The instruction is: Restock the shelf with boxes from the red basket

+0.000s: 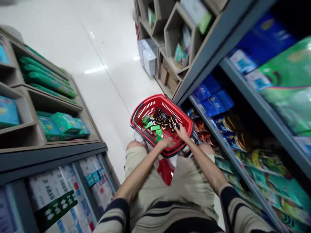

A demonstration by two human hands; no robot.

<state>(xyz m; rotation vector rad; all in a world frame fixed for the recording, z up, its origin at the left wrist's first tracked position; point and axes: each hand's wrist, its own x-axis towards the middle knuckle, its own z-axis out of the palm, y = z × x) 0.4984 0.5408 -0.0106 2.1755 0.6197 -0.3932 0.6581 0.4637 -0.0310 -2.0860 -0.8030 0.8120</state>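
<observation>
A red shopping basket (143,101) with slotted walls and a dark handle stands between my knees. Small black packets with gold marks (161,118) lie loosely in it, beside several green-and-white packets (155,127). At the basket's right side my right hand (181,133) has its fingers closed on a black packet (173,123). Over the near part of the basket is my left hand (167,142), low and close to the green packets; its fingers are blurred, and I cannot make out whether they hold anything.
Shelves close in on both sides. On the right shelf (243,97) are blue packs, gold-lidded jars and green bags. Green packages (65,123) fill wooden cubbies on the left, above white packs. Hexagonal display cubbies (167,32) stand ahead beside the glossy white floor (104,84).
</observation>
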